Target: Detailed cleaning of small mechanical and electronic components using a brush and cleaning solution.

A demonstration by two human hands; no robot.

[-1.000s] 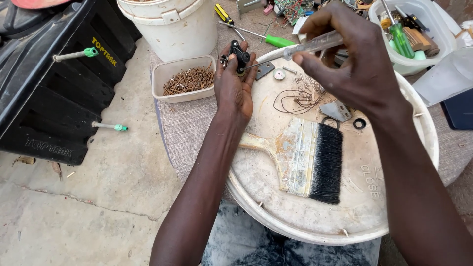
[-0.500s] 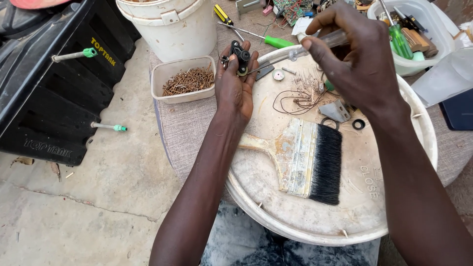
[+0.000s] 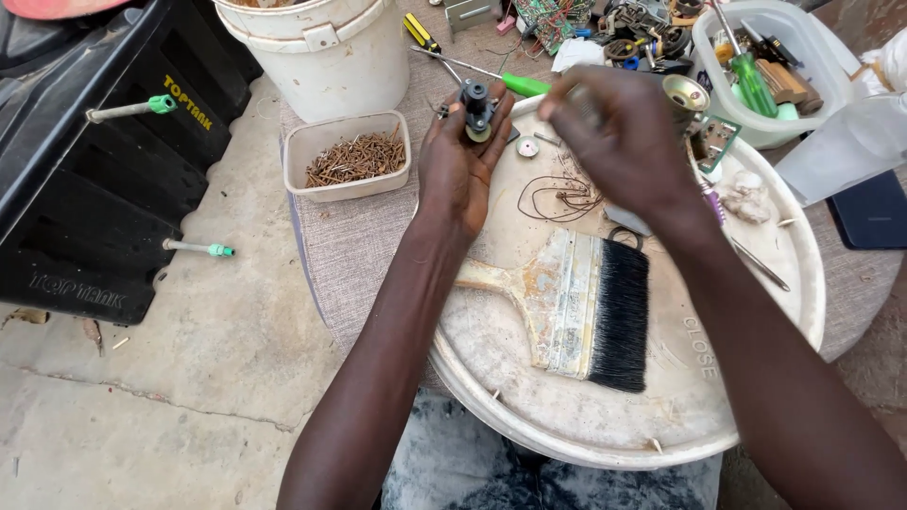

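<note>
Gone from right hand (image 3: 624, 142): metal blade; paintbrush (image 3: 586, 307) lies below.

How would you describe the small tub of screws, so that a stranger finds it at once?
Start at the big white bucket at the top, left of the round white lid used as a work surface. Directly below it, on the grey cloth, stands the small tub of screws. It is a shallow, pale rectangular container, the only one filled with rusty brown screws.
</note>
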